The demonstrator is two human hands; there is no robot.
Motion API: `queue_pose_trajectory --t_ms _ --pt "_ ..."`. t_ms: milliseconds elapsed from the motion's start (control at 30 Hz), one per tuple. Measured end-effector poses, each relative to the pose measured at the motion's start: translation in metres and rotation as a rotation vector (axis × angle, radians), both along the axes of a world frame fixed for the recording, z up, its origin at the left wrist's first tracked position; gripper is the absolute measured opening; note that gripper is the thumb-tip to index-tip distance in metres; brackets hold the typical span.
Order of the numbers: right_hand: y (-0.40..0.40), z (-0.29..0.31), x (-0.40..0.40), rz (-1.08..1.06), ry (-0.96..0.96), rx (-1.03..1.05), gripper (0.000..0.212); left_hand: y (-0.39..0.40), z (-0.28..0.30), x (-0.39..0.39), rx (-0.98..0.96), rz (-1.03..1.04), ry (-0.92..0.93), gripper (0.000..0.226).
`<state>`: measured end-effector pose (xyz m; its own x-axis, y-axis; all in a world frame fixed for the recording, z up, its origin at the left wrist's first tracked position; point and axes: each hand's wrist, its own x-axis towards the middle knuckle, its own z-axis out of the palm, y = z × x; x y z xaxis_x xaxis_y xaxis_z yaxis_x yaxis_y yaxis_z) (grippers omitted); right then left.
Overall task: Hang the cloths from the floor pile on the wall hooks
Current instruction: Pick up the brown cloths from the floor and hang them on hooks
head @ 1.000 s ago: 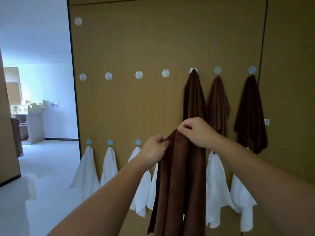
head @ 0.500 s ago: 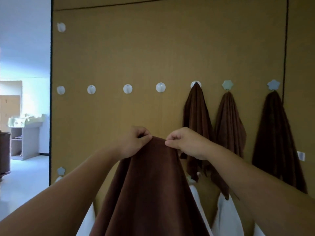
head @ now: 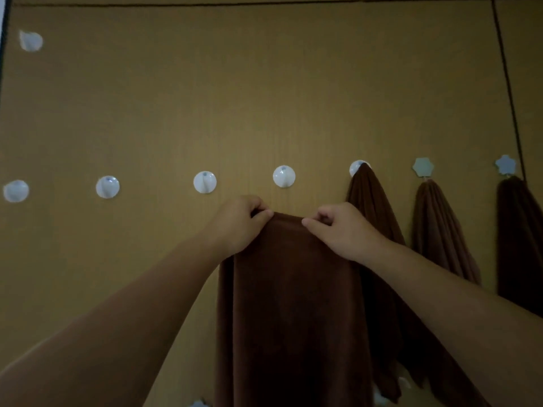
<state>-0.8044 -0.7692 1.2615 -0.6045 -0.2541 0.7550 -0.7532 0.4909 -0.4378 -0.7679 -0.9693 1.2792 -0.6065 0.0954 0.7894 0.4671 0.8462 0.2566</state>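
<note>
Brown cloth [head: 293, 304] is hanging from both hands just below the free round white hook [head: 283, 176] — the left hand [head: 238, 223] and right hand [head: 338, 230] are each pinching the top edge, close together, likely keeping a short taut span to drop over that hook. Hooks to the right are already carrying three brown cloths [head: 373, 212] — so this one looks next in the row.

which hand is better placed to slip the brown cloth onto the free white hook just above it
Left, marginally. The bare hook sits above the gap between both hands, slightly nearer the left hand. The right hand also pinches the cloth's top edge.
</note>
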Motion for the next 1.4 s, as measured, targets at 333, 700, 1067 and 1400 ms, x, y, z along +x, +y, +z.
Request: queue_pose_trajectory --t_ms 333,700,1067,1400 --pt "-0.034 0.084 -0.063 -0.264 0.264 0.045 0.022 -0.019 0.068 -0.08 -0.008 0.072 0.275 0.019" --pt "-0.032 0.127 -0.126 -0.296 0.336 0.042 0.014 -0.007 0.101 -0.138 0.102 0.103 0.325 0.016" --pt "-0.03 0.079 -0.14 -0.203 0.326 0.009 0.014 -0.011 0.068 -0.14 0.122 0.076 0.294 0.017" --pt "-0.028 0.042 -0.107 -0.218 0.165 0.265 0.02 -0.013 0.033 -0.127 0.128 -0.042 0.12 0.009"
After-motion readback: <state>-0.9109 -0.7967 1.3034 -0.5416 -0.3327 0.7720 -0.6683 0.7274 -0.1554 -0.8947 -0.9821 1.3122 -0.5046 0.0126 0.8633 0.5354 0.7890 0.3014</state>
